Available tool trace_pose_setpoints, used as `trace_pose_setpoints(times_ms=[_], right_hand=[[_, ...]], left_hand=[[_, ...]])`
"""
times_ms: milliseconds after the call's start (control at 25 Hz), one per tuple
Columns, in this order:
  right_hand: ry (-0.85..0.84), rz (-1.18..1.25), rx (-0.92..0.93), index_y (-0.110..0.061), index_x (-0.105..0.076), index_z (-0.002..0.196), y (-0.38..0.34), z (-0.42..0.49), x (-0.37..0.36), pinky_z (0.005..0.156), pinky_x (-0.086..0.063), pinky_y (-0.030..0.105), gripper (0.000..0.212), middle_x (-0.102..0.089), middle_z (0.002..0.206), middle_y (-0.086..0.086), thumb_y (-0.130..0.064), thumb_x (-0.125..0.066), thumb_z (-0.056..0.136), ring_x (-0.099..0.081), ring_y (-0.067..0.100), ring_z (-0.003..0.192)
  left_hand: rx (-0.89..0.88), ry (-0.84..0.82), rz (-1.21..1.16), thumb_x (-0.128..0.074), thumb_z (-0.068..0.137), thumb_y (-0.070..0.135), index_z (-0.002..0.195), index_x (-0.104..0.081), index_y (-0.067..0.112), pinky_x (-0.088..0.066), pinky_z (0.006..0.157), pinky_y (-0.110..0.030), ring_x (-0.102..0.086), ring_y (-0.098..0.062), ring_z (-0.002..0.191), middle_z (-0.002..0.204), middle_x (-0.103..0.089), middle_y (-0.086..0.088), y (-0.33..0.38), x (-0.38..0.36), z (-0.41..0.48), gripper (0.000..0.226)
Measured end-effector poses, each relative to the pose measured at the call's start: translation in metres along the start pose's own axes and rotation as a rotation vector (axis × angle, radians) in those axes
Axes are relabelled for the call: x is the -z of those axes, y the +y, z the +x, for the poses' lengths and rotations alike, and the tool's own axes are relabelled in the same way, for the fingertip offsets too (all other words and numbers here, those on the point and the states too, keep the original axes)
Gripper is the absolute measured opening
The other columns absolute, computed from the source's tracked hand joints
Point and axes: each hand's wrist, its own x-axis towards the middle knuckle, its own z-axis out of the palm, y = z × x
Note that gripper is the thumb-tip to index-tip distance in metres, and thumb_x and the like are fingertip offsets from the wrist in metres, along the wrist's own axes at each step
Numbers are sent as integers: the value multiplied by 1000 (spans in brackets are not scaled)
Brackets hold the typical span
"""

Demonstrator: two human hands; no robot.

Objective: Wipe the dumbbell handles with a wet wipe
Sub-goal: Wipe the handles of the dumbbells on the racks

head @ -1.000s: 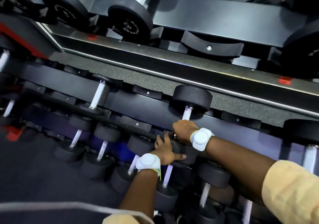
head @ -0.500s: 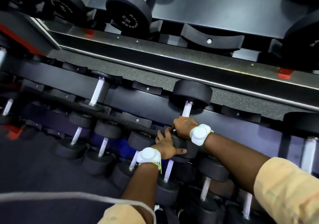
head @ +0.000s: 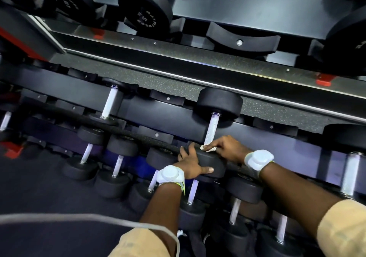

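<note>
At the dumbbell's (head: pixel 212 160) edge, left hand (head: pixel 190 164) grips, right hand (head: pixel 227 148) pinches wipe (head: pixel 207 148).

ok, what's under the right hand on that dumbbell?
A wet wipe: only its pale edge shows, where the handle meets the near head that the left hand grips. The rest of it and the handle's lower end are hidden by the right hand.
</note>
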Motion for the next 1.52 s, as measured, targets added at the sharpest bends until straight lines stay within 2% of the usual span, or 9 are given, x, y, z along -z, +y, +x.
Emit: trace_pose_setpoints(times_ms=[80, 240, 440, 560, 760, 1080, 1200, 1320, 1520], right_hand=[[9, 120, -97, -33, -76, 102, 16, -6, 7, 92, -50, 25, 30, -73, 104, -15, -11, -62, 87, -65, 3, 97], [441, 516, -480, -29, -76, 88, 11, 3, 2, 80, -48, 22, 15, -75, 97, -4, -18, -66, 85, -66, 14, 92], [438, 467, -686, -15, -75, 101, -33, 21, -43, 88, -49, 31, 25, -72, 106, 14, -21, -57, 85, -63, 33, 107], [424, 481, -697, -14, -75, 95, -28, 22, -42, 84, -50, 30, 23, -72, 100, 13, -20, -58, 80, -65, 32, 101], [338, 608, -612, -13, -64, 59, -21, 25, -38, 69, -51, 36, 19, -70, 72, 11, -13, -59, 77, -64, 31, 76], [423, 721, -635, -15, -67, 55, -21, 23, -42, 64, -49, 32, 21, -65, 58, 3, -13, -53, 71, -59, 25, 64], [458, 739, -650, -13, -69, 58, -13, 24, -38, 69, -55, 31, 19, -70, 62, 4, -12, -52, 66, -67, 23, 67], [654, 872, -669, -16, -72, 72, -11, 31, -20, 82, -58, 43, 16, -75, 79, 8, -20, -56, 73, -71, 29, 82], [766, 615, -673, -6, -70, 106, -52, 39, 0, 86, -48, 40, 23, -68, 106, 24, -17, -55, 92, -62, 41, 105]], left_hand=[[-3, -6, -7, -75, 73, 61, 151, 20, 32, -12, 120, -53, 8, -38, 149, 158, 25, -16, 0, 0, -1, 127], [-2, -14, -8, -75, 74, 60, 151, 21, 32, -11, 120, -54, 8, -40, 148, 158, 26, -17, 1, 1, -1, 126], [-27, 15, -25, -75, 73, 60, 151, 19, 31, -12, 120, -53, 8, -41, 148, 157, 25, -19, -2, -3, 1, 125], [-52, 25, -34, -75, 74, 59, 151, 19, 32, -11, 120, -54, 9, -42, 147, 157, 25, -19, -6, -5, 3, 125], [-88, 39, -34, -75, 73, 60, 151, 15, 33, -13, 119, -54, 6, -43, 146, 156, 22, -19, -9, -7, 5, 122], [-92, 12, -16, -75, 74, 60, 150, 16, 34, -12, 119, -56, 7, -44, 146, 155, 24, -20, -11, -5, 8, 122], [-92, 10, -25, -75, 73, 60, 150, 17, 35, -12, 119, -56, 7, -43, 146, 156, 24, -19, -12, -5, 7, 122], [-90, 1, -28, -74, 74, 60, 150, 17, 35, -12, 119, -57, 9, -44, 146, 156, 25, -20, -12, -4, 7, 121], [-84, 7, -22, -74, 75, 60, 151, 16, 34, -13, 118, -58, 9, -44, 146, 156, 25, -20, -9, -4, 4, 121]])
